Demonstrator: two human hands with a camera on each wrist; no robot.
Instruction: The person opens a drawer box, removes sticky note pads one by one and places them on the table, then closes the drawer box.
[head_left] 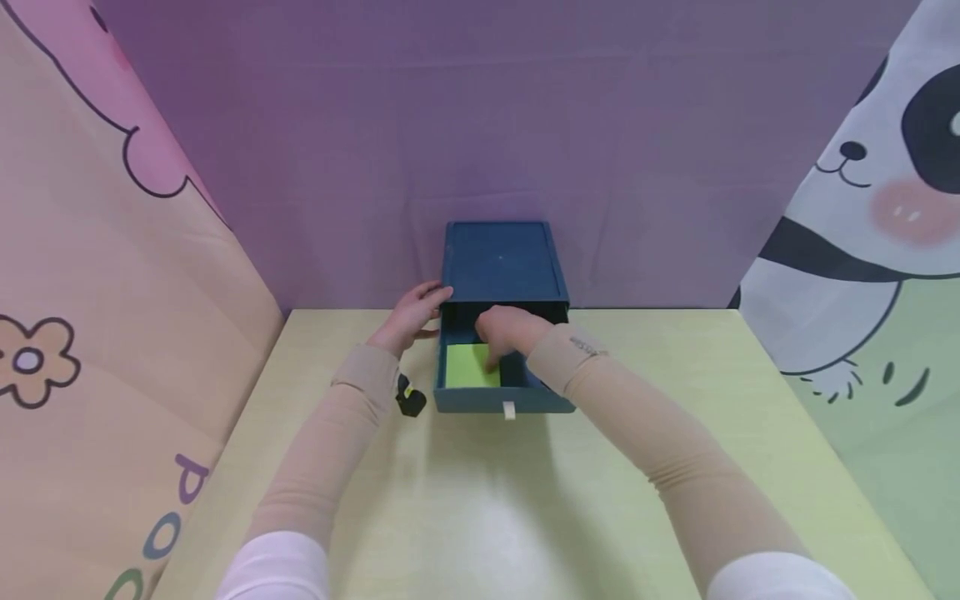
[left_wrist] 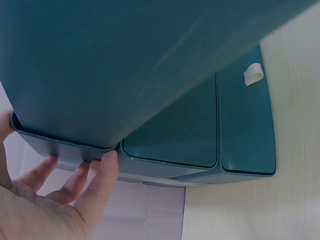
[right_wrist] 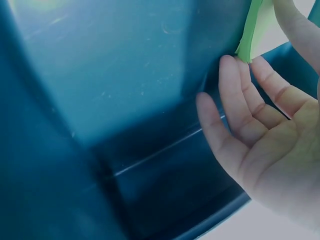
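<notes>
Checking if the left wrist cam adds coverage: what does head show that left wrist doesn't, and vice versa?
Head only: the right hand inside the open drawer, the green pad there, and the panda print at right.

Left wrist only: two closed drawer fronts below the open one, the lowest with a pale loop tab.

Both: the left hand against the side of the blue cabinet, the open drawer, the tabletop and purple backdrop.

Smooth, faintly glossy plastic drawer (head_left: 472,402), matt paper pad (head_left: 468,365), wood-look tabletop (head_left: 487,500), creased cloth backdrop (head_left: 337,167)
</notes>
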